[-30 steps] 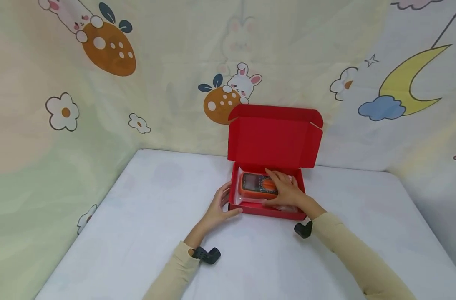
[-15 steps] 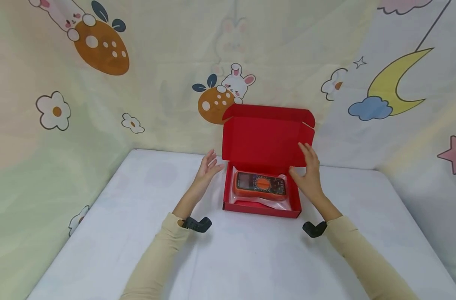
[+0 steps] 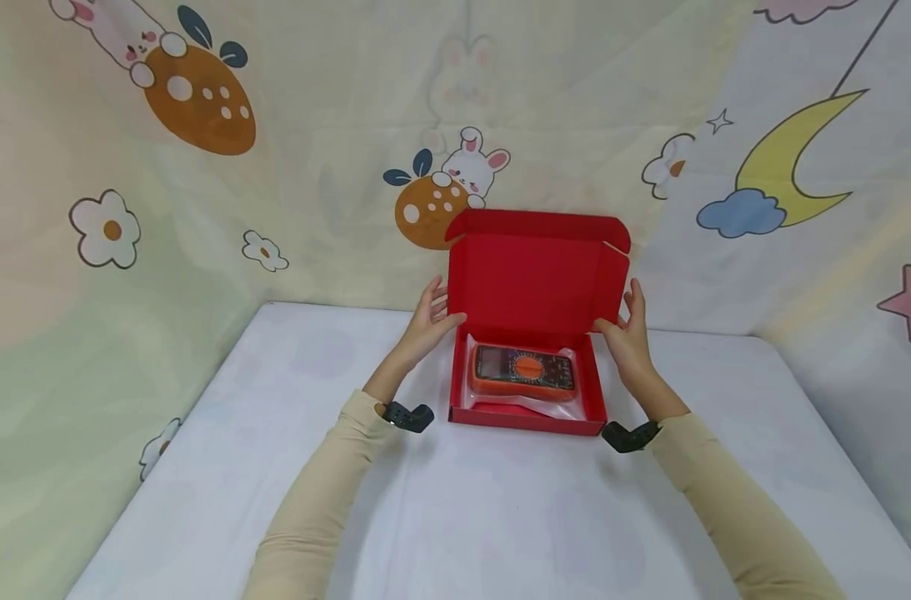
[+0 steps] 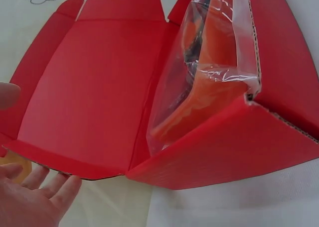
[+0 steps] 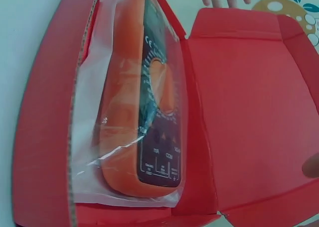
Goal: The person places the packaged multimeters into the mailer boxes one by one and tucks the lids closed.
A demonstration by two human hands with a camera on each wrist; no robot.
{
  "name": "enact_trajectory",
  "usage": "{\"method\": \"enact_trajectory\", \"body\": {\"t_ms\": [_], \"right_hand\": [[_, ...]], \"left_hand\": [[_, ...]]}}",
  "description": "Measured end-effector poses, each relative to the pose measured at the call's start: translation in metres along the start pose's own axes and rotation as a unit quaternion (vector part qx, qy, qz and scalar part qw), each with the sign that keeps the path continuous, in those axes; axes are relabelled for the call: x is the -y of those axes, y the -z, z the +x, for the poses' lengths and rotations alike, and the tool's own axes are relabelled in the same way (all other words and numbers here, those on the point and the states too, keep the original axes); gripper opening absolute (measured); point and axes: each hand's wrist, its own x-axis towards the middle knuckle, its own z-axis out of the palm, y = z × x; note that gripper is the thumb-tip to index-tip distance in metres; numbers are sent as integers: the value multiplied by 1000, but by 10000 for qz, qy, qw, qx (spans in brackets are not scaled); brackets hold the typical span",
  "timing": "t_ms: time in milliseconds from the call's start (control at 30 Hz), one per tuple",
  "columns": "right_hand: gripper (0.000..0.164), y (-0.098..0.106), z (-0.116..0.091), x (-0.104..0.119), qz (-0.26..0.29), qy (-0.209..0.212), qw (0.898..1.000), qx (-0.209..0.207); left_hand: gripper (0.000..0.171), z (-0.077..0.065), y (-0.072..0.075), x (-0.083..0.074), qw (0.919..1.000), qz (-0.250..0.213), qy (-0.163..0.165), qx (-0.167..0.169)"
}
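Note:
A red cardboard box (image 3: pixel 526 422) stands on the table with its lid (image 3: pixel 533 283) raised at the back. Inside lies an orange-and-black multimeter (image 3: pixel 526 372) in a clear plastic bag (image 5: pixel 89 152). My left hand (image 3: pixel 423 329) is at the lid's left side, thumb over the inner face and relaxed fingers outside the side flap (image 4: pixel 60 160). On the lid's right side, my right hand (image 3: pixel 629 340) mirrors it: the thumb (image 5: pixel 313 166) shows in front of the red inner face, while the fingers reach past the outer edge.
The white table (image 3: pixel 463 517) extends in front and to both sides of the box. Close behind the lid hangs a printed cloth (image 3: pixel 335 167) with rabbits, flowers and a moon. Each wrist carries a black camera mount (image 3: pixel 410 417).
My right hand left the multimeter and my left hand left the box's left side. Both rose and closed in on the sides of the lid. The lid has barely moved.

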Motion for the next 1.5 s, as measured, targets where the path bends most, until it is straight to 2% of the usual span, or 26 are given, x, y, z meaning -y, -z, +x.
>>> {"method": "enact_trajectory", "body": {"t_ms": [167,300,433,533,700,800,933,1067,1233,1400,1500], "right_hand": [[87,-3,-3,-1,32,59,9999,122],[84,-4,-4,-3,109,135,9994,288],[84,0,-9,-4,-94,175,9990,392],[87,5,-15,-7,-325,262,9971,637],[84,10,-20,-13,-374,519,9919,1095],[81,11,-20,-16,-368,582,9922,1041],[77,11,-21,-17,-346,517,9937,933],[71,10,-23,-20,-71,517,9946,894],[66,9,-26,-25,290,605,9942,837],[66,10,-29,-29,593,638,9925,861],[67,12,-31,-30,960,546,9894,941]], "left_hand": [[81,-2,-2,-1,9995,297,-9,127],[84,-4,-4,2,9985,499,-199,112],[91,-5,-11,5,9964,762,-303,192],[93,-7,-15,8,9945,923,-346,341],[92,-10,-17,10,9939,894,-495,409],[92,-13,-16,10,9938,873,-549,416],[92,-16,-16,11,9941,868,-455,467],[89,-21,-16,14,9956,752,-365,430],[88,-24,-16,21,9968,552,-434,369],[94,-28,-16,26,9963,448,-553,482],[95,-31,-16,24,9959,371,-587,573]]}}
